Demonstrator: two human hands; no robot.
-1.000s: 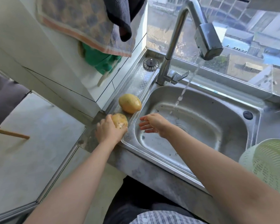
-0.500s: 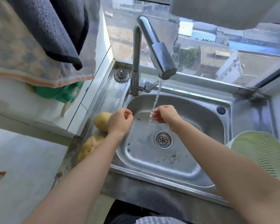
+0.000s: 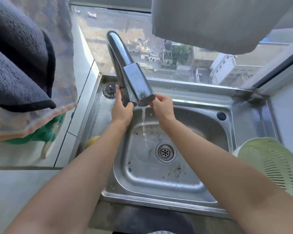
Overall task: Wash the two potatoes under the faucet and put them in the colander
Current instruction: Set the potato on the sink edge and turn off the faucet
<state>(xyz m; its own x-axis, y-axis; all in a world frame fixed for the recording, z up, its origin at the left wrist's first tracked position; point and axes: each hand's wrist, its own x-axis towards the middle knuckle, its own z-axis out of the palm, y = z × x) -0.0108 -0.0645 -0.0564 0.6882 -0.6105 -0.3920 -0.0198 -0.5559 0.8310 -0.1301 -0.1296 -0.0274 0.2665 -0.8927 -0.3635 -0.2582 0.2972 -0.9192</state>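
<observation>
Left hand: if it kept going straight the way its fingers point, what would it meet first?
The left hand points up and away, with its fingers already at the faucet stem near the base. It would meet the faucet first, though depth is unclear, so actual contact can't be confirmed.

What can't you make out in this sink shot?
- Potatoes, head view: only one yellow potato peeks out beside the left forearm; the other is hidden.
- Colander: cut off by the right edge.
- Faucet handle: covered by the left hand.
</observation>
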